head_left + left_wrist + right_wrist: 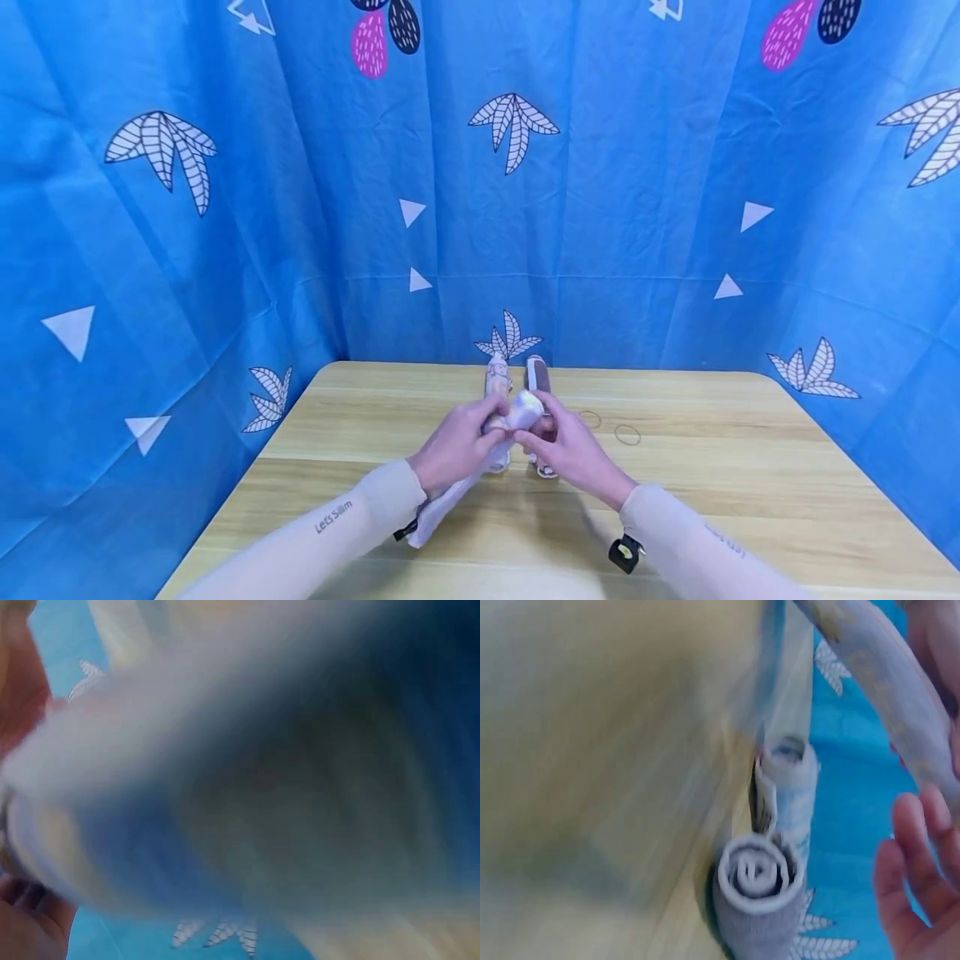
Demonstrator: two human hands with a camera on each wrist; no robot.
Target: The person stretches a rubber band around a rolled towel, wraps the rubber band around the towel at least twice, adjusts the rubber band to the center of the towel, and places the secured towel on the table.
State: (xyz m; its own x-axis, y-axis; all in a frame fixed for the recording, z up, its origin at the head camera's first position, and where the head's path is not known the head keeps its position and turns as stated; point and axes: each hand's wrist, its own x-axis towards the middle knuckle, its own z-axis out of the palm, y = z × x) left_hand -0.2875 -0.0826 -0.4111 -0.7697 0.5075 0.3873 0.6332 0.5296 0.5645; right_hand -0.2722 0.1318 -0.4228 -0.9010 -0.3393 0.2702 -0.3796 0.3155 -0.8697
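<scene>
Tightening the roll (pixel 889 684), pinched in the grip of left hand (pixel 459 443) and right hand (pixel 573 448), seems the step; next likely calls for a band (pixel 640 434).

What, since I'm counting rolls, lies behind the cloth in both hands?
A pale roll and a brown roll on the table; the cloth, left hand and right hand partly hide their middles.

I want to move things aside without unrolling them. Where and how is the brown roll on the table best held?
Probably round its middle, from above: the brown roll lies on its side, pointing forward, so fingers and thumb could straddle it. The right hand partly hides it in the head view. Avoid the ends; one shows gaps between its spiral layers and might loosen.
</scene>
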